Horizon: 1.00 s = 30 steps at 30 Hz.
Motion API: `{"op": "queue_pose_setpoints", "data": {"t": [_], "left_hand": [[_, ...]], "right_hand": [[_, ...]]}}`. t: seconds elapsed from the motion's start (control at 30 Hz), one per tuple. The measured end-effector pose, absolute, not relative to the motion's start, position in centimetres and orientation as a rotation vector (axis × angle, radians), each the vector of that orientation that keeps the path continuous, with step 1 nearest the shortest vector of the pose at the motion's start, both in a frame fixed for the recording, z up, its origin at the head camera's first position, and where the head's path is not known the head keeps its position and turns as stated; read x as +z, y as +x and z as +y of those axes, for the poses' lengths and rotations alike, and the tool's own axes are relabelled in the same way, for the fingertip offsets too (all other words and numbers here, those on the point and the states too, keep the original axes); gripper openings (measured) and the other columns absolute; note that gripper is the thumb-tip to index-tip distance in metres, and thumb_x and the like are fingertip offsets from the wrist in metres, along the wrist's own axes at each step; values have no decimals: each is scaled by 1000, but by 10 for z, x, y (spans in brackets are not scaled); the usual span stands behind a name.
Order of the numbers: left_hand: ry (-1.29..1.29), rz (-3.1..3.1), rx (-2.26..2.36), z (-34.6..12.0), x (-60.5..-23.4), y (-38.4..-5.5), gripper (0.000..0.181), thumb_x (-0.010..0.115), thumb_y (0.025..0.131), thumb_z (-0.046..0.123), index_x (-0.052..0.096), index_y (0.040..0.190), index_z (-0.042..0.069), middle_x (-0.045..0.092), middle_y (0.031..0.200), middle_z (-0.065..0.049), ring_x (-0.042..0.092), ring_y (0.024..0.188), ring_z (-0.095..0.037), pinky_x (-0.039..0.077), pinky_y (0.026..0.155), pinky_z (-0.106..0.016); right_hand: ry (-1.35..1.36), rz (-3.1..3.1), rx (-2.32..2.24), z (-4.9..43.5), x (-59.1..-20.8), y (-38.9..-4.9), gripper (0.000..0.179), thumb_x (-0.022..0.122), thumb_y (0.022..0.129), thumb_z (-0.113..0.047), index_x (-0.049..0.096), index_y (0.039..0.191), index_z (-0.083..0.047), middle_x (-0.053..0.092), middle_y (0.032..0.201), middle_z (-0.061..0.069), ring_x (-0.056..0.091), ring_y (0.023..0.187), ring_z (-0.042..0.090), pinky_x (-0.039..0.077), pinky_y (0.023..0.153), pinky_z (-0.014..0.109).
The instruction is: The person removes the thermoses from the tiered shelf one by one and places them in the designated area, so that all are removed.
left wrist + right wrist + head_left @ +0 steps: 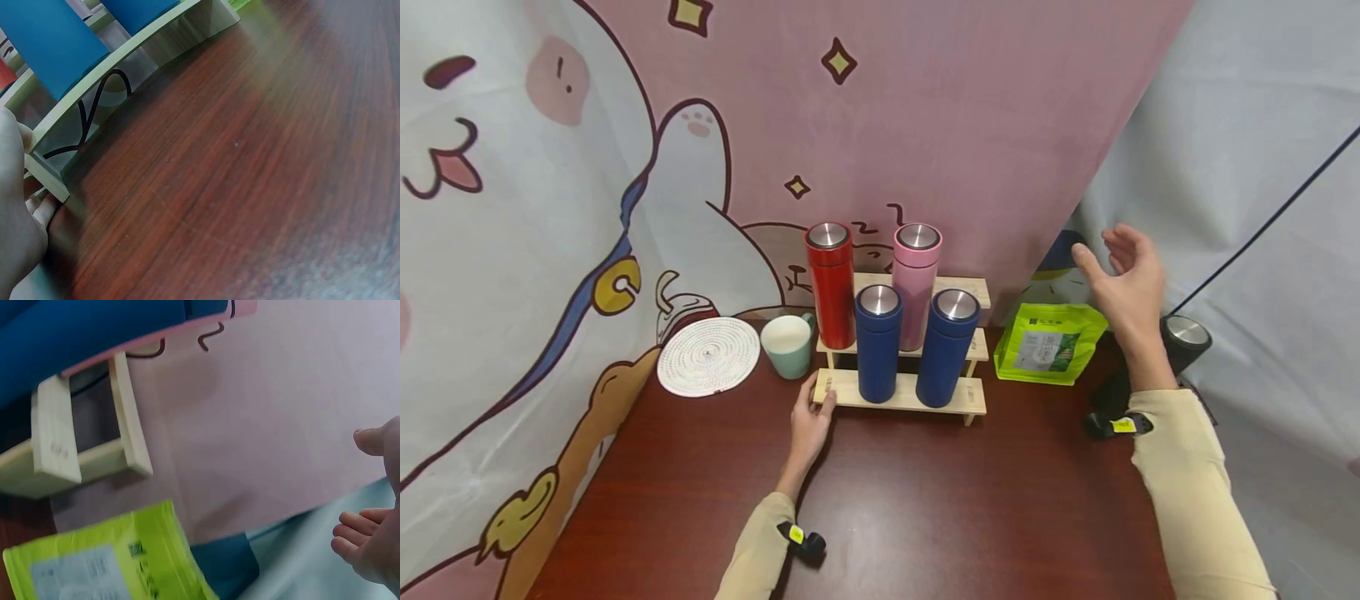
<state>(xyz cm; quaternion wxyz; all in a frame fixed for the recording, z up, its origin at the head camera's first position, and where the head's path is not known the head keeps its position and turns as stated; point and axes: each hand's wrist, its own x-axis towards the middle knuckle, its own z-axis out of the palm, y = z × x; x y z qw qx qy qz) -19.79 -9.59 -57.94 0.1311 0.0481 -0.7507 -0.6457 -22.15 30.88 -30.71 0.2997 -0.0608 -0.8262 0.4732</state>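
My left hand [810, 425] grips the left end of the lowest step of a wooden tiered rack [838, 392], thumb on top. In the left wrist view, fingers [45, 209] show beside the rack's end support. Two blue thermos bottles [878, 346] [948, 350] stand upright on the lowest step. Behind them, a red thermos [832, 292] and a pink thermos [914, 292] stand on the middle step. My right hand [1129, 287] is raised in the air at the right, thumb and fingers apart, holding nothing. A black thermos [1183, 342] stands behind its wrist, partly hidden.
Left of the rack are a pale green mug [790, 362] and a round woven mat [709, 357] against the wall cloth. To the right, a bright green bag [1048, 343] stands on the dark red wooden table [910, 500]. A pink printed cloth [970, 125] hangs close behind the rack.
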Motion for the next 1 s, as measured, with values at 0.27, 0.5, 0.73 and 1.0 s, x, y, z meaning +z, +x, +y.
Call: {"op": "queue_pose_setpoints", "data": {"t": [0.27,0.5,0.73,1.0], "left_hand": [[149,-2177,-1879,-94,-578,-198,53,64,99,9,48,150,7,65,133,-21,64,116,-29,52,98,-41],[111,-2128,-1943,-93,-570,-196,55,62,98,2,43,150,-5,60,135,-31,60,120,-43,46,102,-59],[130,-2158,-1903,-95,-578,-197,54,64,99,8,47,150,4,63,135,-23,63,117,-31,51,100,-48],[88,-2161,-1886,-96,-564,-191,54,64,98,6,46,148,-4,62,133,-28,61,118,-38,49,101,-54]], "right_hand": [[-82,-2155,1391,287,-305,-236,67,72,93,-33,46,149,-8,54,148,14,50,139,24,38,118,33],[-48,-2117,1531,263,-303,-242,70,74,93,-34,44,149,-6,53,149,13,49,140,25,38,118,34],[3,-2093,1604,239,-301,-248,68,74,92,-33,46,147,-3,54,145,17,50,139,29,39,117,38],[51,-2110,1639,216,-296,-253,69,77,91,-30,47,146,0,56,144,20,51,137,32,40,116,40]]}}
